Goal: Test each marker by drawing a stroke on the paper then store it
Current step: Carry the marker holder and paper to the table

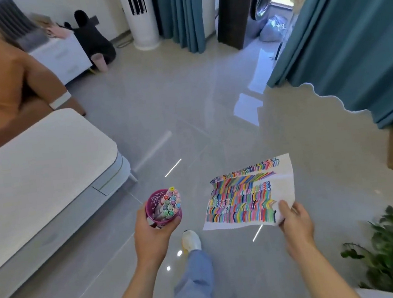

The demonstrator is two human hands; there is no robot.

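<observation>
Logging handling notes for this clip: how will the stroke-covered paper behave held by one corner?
Probably floppy: the paper is a thin single sheet, pinched only at its near corner by the right hand, and its edges look slightly wavy. Likely very light, so it may flap or sag while carried. It could tear if tugged at that pinch.

Nothing here can be read as text, label, brand or number; the paper [246,197] carries only coloured strokes.
</observation>
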